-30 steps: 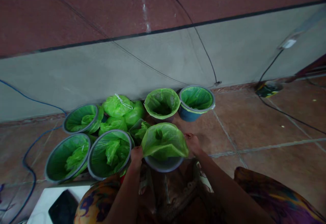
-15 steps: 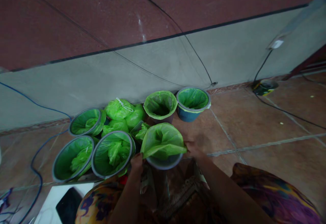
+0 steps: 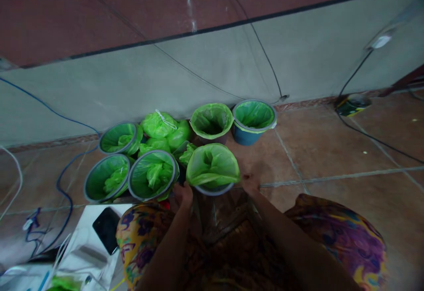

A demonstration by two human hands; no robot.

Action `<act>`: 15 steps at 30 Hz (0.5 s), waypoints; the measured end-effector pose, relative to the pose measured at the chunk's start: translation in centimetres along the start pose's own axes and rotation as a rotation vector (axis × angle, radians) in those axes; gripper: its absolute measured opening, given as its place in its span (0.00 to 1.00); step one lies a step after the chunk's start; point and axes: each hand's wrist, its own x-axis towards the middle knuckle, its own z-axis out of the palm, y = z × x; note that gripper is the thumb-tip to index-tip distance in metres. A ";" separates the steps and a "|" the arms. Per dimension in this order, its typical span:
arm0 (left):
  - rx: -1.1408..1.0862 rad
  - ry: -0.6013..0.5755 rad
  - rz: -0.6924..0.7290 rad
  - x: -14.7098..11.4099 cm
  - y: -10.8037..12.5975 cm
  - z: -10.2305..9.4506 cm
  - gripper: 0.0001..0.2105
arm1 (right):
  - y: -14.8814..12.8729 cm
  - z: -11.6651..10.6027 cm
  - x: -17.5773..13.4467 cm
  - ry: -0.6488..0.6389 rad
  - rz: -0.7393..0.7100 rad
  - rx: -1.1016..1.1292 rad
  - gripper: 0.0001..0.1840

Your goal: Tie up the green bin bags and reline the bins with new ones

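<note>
1. Left hand (image 3: 183,194), fingers partly curled, sits at the near-left corner of a green bag (image 3: 213,179); its grip cannot be told.
2. Right hand (image 3: 251,184), loosely curled, is just beside the right corner, its hold equally unclear.
3. The bag lies between and slightly beyond both hands, its front edge running left-right above a gray bucket (image 3: 215,191).
4. Behind, a blue bucket (image 3: 247,137) stands near the wall (image 3: 314,52).

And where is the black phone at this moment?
In the head view, the black phone lies at the lower left, on the white surface, just left of the patterned cloth over the person's left knee.
</note>
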 end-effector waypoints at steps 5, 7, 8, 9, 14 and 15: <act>0.096 0.070 0.505 -2.2 3.5 0.8 0.22 | -2.6 -0.9 -1.9 0.026 -0.270 -0.083 0.19; 0.192 -0.042 0.612 -2.2 4.9 1.1 0.17 | -3.9 -1.0 -2.5 -0.023 -0.413 -0.149 0.19; 0.235 -0.078 0.624 -2.1 5.4 1.2 0.14 | -4.5 -1.0 -2.7 -0.042 -0.445 -0.179 0.17; 0.266 -0.101 0.626 -1.9 5.6 1.2 0.13 | -4.8 -1.0 -2.9 -0.056 -0.460 -0.203 0.14; 0.301 -0.155 0.676 -2.2 4.1 0.6 0.12 | -4.5 -1.3 -4.2 -0.130 -0.523 -0.265 0.13; 0.314 -0.181 0.698 -2.6 3.4 0.7 0.12 | -4.1 -1.3 -4.7 -0.153 -0.540 -0.276 0.13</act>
